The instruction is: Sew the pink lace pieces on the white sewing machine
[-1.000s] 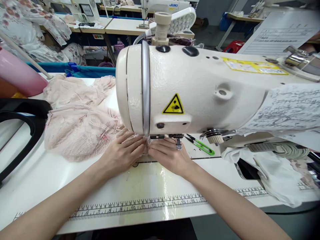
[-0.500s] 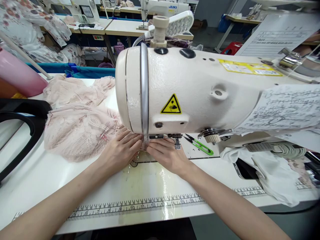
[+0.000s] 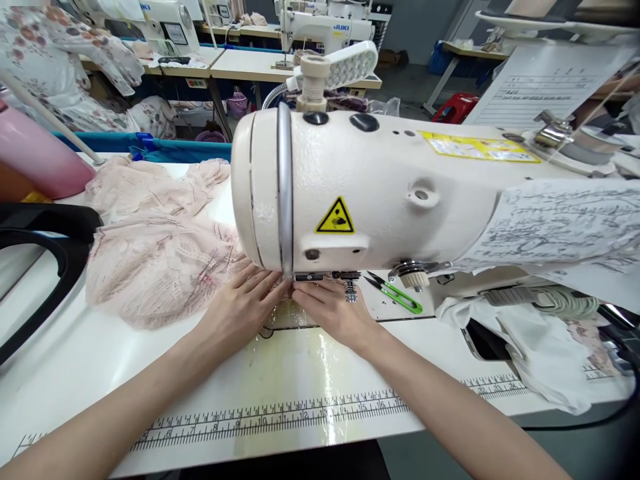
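Observation:
A cream sewing machine (image 3: 370, 193) fills the middle of the view, its head hiding the needle. My left hand (image 3: 241, 308) lies flat on the table under the head, fingers stretched toward the needle area and touching the edge of the pink lace fabric (image 3: 155, 260). My right hand (image 3: 334, 311) lies flat just to its right, fingertips meeting the left hand's under the presser foot (image 3: 350, 288). A small piece of lace shows faintly between the fingertips. Whether either hand pinches it is hidden by the machine head.
Green thread snips (image 3: 397, 295) lie right of the presser foot. White cloth (image 3: 545, 353) and printed paper (image 3: 565, 223) sit at the right. A ruler strip (image 3: 280, 415) runs along the table's front edge. A black curved frame (image 3: 45, 240) and pink object (image 3: 35, 153) stand left.
The hands have stayed at the needle area, shifting slightly. The camera has tilted up a little, so the machine sits lower in view.

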Demonstrator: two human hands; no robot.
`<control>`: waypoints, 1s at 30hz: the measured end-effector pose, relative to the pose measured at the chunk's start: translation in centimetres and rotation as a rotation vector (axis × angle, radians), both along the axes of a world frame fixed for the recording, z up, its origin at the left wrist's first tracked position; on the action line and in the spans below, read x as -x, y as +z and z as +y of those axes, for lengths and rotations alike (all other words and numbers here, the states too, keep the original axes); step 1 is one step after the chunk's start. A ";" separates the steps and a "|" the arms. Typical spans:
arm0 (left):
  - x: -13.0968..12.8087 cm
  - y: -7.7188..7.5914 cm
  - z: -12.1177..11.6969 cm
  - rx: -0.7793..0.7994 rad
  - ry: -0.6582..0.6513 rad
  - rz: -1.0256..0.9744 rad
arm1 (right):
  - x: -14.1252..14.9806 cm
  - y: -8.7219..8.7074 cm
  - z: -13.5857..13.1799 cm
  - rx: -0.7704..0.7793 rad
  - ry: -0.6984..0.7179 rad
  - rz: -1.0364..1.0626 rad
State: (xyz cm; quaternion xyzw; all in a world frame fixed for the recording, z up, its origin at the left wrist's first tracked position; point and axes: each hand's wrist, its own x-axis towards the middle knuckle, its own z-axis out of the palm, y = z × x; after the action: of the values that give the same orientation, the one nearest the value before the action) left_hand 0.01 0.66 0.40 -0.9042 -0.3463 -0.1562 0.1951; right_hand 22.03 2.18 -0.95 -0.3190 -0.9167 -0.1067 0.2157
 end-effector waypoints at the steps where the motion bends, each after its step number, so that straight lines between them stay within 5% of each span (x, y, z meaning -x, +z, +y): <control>1: 0.0 0.0 -0.1 -0.004 0.000 -0.001 | 0.0 0.1 -0.1 -0.022 -0.010 0.002; 9: -0.5 0.4 -0.2 0.017 -0.007 -0.043 | -0.2 -0.6 -0.6 -0.003 -0.178 -0.016; 17: -0.9 0.4 -0.3 0.044 0.005 -0.081 | -1.0 -2.5 0.3 0.105 -0.154 0.086; 30: -1.2 0.5 -0.8 -0.085 -0.007 -0.012 | -0.9 -2.2 0.7 0.224 -0.150 0.207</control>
State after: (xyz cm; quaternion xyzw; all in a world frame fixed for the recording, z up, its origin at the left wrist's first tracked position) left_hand 1.25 -0.15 0.93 -0.8954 -0.3374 -0.1767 0.2307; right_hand 22.94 2.86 -3.18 -0.4179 -0.8694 0.0138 0.2634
